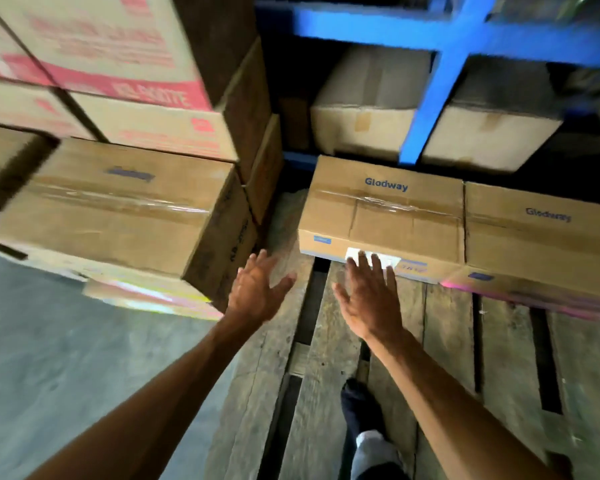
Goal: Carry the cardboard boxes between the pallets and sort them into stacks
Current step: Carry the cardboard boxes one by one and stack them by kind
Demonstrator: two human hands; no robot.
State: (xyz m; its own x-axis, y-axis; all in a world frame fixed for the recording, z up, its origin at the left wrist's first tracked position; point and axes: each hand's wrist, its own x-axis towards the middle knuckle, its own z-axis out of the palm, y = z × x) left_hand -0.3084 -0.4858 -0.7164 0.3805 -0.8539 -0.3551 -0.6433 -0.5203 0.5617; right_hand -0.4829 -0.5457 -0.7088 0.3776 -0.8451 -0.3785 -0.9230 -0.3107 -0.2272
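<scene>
Both hands reach forward with fingers spread apart, holding nothing. The right hand point(369, 299) has its fingertips at the white label point(373, 258) on the near face of a Glodway cardboard box point(381, 216), which sits on the wooden pallet point(326, 341) beside a second Glodway box point(541, 237). The left hand point(257, 289) hovers in the gap between that box and the stacked boxes point(118, 209) on the left, touching neither.

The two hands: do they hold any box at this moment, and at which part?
Nothing is held. Both the left hand and the right hand are open, reaching toward the Glodway box; the right fingertips are at its front label.
</scene>
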